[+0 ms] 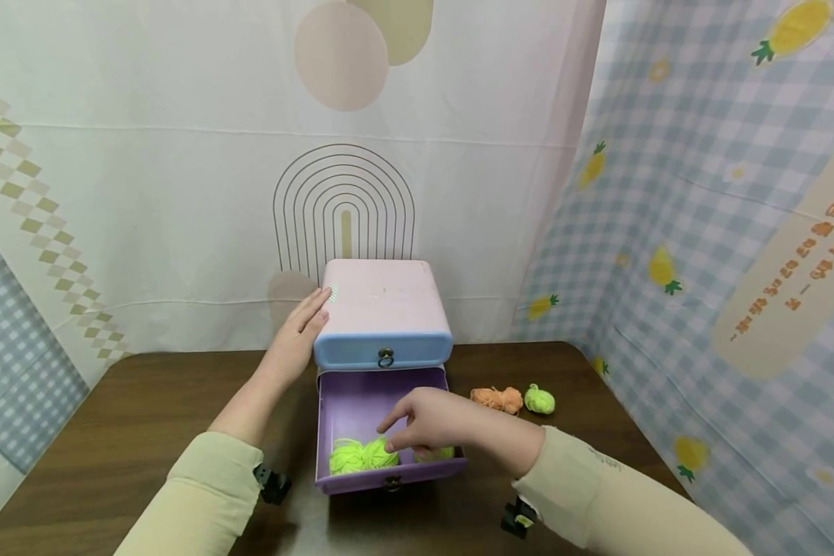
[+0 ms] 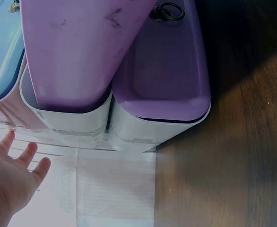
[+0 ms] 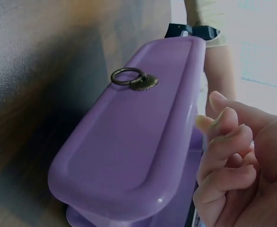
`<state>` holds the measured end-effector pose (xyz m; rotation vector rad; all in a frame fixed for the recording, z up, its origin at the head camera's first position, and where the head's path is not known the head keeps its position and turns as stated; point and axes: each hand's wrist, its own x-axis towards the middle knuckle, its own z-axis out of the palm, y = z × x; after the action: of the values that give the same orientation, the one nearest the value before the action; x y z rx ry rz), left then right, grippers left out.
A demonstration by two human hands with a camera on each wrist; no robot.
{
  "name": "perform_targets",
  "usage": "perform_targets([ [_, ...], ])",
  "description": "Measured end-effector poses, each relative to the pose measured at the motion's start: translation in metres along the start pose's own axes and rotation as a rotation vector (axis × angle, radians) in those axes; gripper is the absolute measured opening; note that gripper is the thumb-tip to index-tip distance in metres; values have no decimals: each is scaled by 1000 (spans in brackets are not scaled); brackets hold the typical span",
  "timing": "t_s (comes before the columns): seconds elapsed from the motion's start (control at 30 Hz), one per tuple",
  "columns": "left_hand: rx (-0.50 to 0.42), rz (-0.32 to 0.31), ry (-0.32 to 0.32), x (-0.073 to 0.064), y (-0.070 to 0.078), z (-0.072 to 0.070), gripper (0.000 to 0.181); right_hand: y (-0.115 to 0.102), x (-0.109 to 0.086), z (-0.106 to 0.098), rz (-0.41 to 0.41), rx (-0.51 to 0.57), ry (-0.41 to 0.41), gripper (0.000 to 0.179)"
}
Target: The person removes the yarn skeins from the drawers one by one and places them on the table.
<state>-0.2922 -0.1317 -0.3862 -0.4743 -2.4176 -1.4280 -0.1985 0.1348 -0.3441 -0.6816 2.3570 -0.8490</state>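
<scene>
Right hand (image 1: 433,421) hovering, fingers loosely bending, thumb and index standing apart. One open drawer (image 1: 354,409) lying beneath; one green yarn bundle (image 1: 363,458) sitting just under the fingertips. Left hand's (image 1: 299,332) straight fingers resting along one pink-topped cabinet (image 1: 382,301). Beyond right wrist, one orange yarn bundle (image 1: 496,399), one green ball (image 1: 540,399) lying.

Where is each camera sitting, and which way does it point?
Head: worn on the person's head, facing forward and down over the pink-topped cabinet and open purple drawer; both sleeves, the left hand and the right hand show.
Left wrist: worn there, facing the cabinet's drawers and side, picture turned sideways; the left hand shows at left.
Right wrist: worn there, facing the open drawer's front; the right hand shows, with part of the left forearm beyond.
Head and left wrist share the blue drawer and left hand.
</scene>
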Motion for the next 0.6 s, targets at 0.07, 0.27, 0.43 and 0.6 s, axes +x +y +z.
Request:
perform_targets([
  [0.07,2,1,2,0,0,0,52,0,6,1,6,-27,-23,23],
  [0.27,2,8,9,1,0,1,52,0,20,4,46,-91,-90,25],
  [0.43,-5,14,13,1,0,1,52,-1,27,8,82,-152,-114,24],
  [0.6,-5,13,14,1,0,1,52,-3,29,11,113,-231,-100,24],
])
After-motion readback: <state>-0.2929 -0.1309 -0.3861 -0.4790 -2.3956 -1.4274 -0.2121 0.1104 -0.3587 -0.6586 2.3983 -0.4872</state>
